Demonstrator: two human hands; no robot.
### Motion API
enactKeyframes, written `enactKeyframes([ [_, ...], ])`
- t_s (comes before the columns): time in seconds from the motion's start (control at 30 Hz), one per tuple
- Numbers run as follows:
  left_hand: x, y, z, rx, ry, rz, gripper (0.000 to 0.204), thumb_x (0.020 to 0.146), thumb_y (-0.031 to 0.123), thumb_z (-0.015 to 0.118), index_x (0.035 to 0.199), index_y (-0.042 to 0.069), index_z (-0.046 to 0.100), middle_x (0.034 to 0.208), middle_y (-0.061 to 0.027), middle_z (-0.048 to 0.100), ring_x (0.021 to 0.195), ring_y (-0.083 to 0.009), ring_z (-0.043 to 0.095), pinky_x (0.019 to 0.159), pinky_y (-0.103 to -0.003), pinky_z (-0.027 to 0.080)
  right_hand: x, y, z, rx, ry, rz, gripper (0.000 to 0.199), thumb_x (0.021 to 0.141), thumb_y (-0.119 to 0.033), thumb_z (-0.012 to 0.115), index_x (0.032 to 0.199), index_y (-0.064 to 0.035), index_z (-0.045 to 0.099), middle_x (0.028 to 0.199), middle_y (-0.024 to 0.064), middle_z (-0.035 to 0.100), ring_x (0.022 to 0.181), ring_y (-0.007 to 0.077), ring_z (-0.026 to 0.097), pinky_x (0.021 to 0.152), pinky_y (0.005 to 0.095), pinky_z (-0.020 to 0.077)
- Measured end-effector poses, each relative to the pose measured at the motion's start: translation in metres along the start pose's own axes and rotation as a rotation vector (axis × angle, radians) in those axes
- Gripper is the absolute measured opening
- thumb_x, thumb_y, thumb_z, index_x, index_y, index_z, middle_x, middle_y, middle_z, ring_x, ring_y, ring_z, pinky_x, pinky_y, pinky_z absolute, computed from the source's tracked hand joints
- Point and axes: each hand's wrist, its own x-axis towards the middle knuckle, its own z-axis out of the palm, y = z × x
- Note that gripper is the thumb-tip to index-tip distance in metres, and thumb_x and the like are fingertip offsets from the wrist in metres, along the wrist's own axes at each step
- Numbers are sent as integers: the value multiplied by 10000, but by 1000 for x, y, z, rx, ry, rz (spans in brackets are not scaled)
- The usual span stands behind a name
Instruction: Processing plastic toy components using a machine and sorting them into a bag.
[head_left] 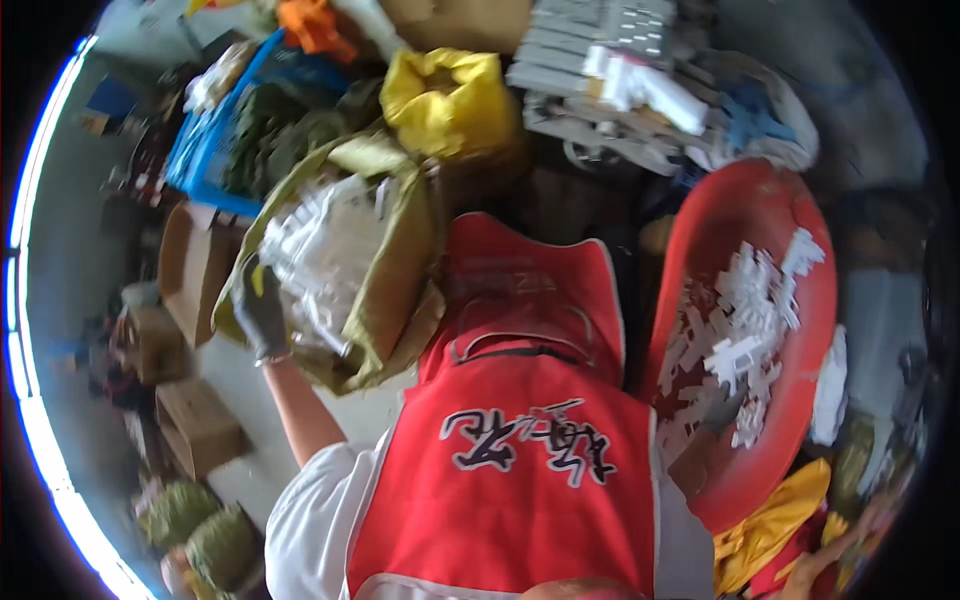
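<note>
My left hand (pixel 262 315), in a grey glove with a yellow patch near the fingers, lies against the left rim of an olive woven sack (pixel 385 300). Its fingers look stretched upward, apart from the thumb. White plastic pieces (pixel 325 245) fill the sack's mouth, some of them clear or bagged. On the other side, my right hand (pixel 718 408), gloved in grey, reaches into a long red tub (pixel 690 250). It touches a heap of small white plastic parts (pixel 745 350). Shadow and the parts hide its fingers, so its grip does not show.
Behind the sack stand a yellow bag (pixel 440 100) and a blue crate (pixel 205 165) with dark green cloth or sacking. Grey stacked trays (pixel 590 60) sit at the far right. Cardboard boxes (pixel 195 425) and green bundles (pixel 220 550) line the left floor; yellow cloth (pixel 770 540) lies below the tub.
</note>
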Motion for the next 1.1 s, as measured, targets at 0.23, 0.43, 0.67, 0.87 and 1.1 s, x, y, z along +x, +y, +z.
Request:
enactKeyframes([
  [0.23, 71, 146, 69, -286, -71, 271, 241, 831, 38, 634, 1072, 34, 643, 1092, -116, 651, 1025, -247, 609, 886, -320, 471, 12, -85, -17, -189, 24, -2, 382, 838, -4, 547, 1215, 6, 494, 1184, 181, 527, 1090, 313, 532, 941, 378, 426],
  [0.43, 127, 297, 136, -622, -353, 696, 304, 798, 142, 676, 1080, 38, 630, 1096, -143, 634, 1042, -329, 576, 899, -380, 454, 31, -155, -20, -117, 16, -142, 387, 841, -18, 563, 1225, -14, 509, 1202, 126, 550, 1027, 235, 557, 871, 322, 445],
  [0.67, 162, 368, 184, -777, -657, 855, 379, 737, 15, 637, 1112, 32, 581, 899, -151, 642, 728, -290, 650, 620, -352, 538, 37, -263, -34, 892, -65, 185, 344, 927, -80, 511, 1265, -24, 491, 1172, 80, 534, 941, 125, 538, 765, 242, 460],
  [0.87, 164, 363, 179, -845, -479, 821, 304, 779, -22, 627, 1076, 34, 594, 925, -96, 667, 759, -158, 647, 699, -282, 540, 87, -306, -6, 1376, -481, 2, 346, 956, -122, 478, 1284, -13, 494, 1224, 42, 550, 1039, 111, 537, 778, 222, 446],
  [1.1, 167, 291, 174, -1012, -326, 357, 254, 851, 79, 655, 1096, 20, 620, 966, -43, 678, 870, -80, 620, 780, -231, 492, 135, -431, 72, 954, -782, -180, 347, 924, -209, 554, 1220, -29, 527, 1015, 52, 618, 788, 107, 591, 631, 210, 460],
])
